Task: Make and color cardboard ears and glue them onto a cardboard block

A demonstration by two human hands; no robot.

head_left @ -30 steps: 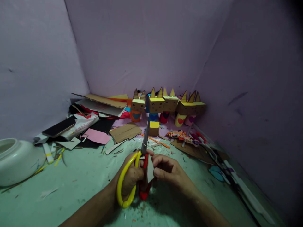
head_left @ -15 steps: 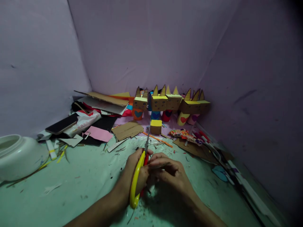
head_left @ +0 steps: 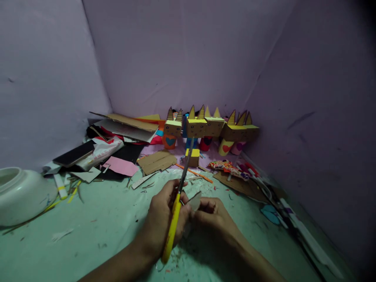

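Observation:
My left hand is closed around a pair of scissors with a yellow handle. Their blades point up and away from me, and look shut. Close beside it, my right hand pinches a small pale grey piece of card with a pointed top. The card's lower edge comes up against my left fingers, and I cannot tell whether they grip it too. Beyond the blade tips stand a small cardboard box with a yellow top and several box-headed figures with striped pointed ears and paper hearts.
At the left rests a white round pot. Cardboard sheets, a dark phone-like slab and pink paper pile up behind it. Brown cardboard and patterned cloth lie at the right. Paper scraps litter the green surface.
The scissors have turned in my left hand, so the yellow handle shows edge-on and the red part is hidden. My right hand has tilted the card upright, showing its pale face.

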